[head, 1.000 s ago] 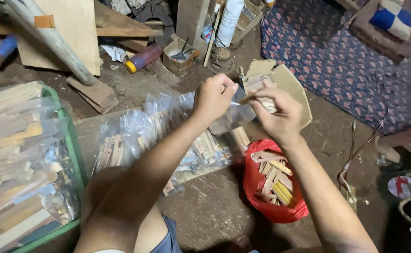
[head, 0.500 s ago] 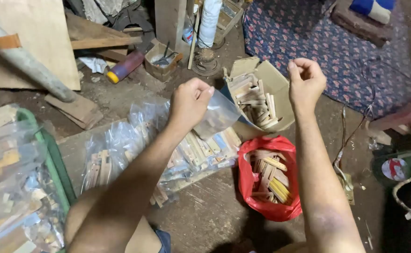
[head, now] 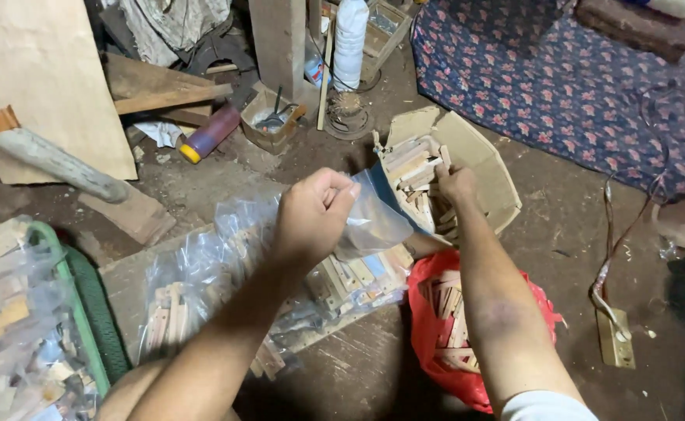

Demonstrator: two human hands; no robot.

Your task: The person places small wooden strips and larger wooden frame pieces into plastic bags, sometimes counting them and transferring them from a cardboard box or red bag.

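1. Head view: left hand [head: 311, 214], fingers pinched on small clear plastic bag [head: 374, 222], held above pile of filled clear bags [head: 225, 273].
2. Right hand [head: 456, 185], reaching into open cardboard box [head: 487, 168] among wooden sticks [head: 413, 168]; finger state impossible to tell.
3. Red plastic bag [head: 428, 292] of sticks, just beneath right forearm.
4. Green basket [head: 77, 312] at far left; floral cloth [head: 561, 86] upper right.

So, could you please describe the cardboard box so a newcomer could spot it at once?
Start at the flowered blue cloth. The cardboard box lies open beside it on the dirt floor, the right hand inside. Unlike the red bag, it is rigid and tan.
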